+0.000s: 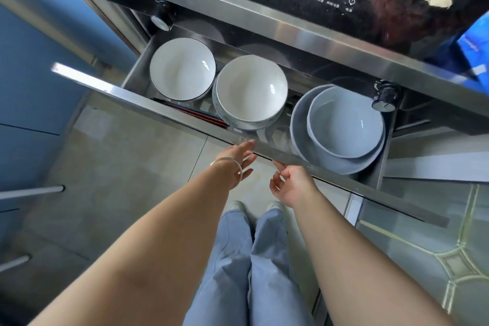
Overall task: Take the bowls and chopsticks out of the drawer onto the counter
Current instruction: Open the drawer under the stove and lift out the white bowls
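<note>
Drawer's out, my left hand (pixel 239 159) and right hand (pixel 289 182) both loose-fingered, holding nothing, at the steel drawer front (pixel 317 164). Glazed white ceramic bowls (pixel 251 90) at 11 o'clock look slick and breakable, so I'd grab rims. Dark red chopsticks (pixel 195 114) lie beneath them.

**Drawer open, hands at its front**

The drawer (pixel 137 103) holds two white bowls (pixel 182 68) (pixel 251 88), a blue bowl (pixel 345 120) nested in a larger blue dish (pixel 299 130), and chopsticks (pixel 193 112) at 9 o'clock. The left hand (pixel 239 159) and right hand (pixel 292 184), fingers relaxed, touch the front edge.
</note>
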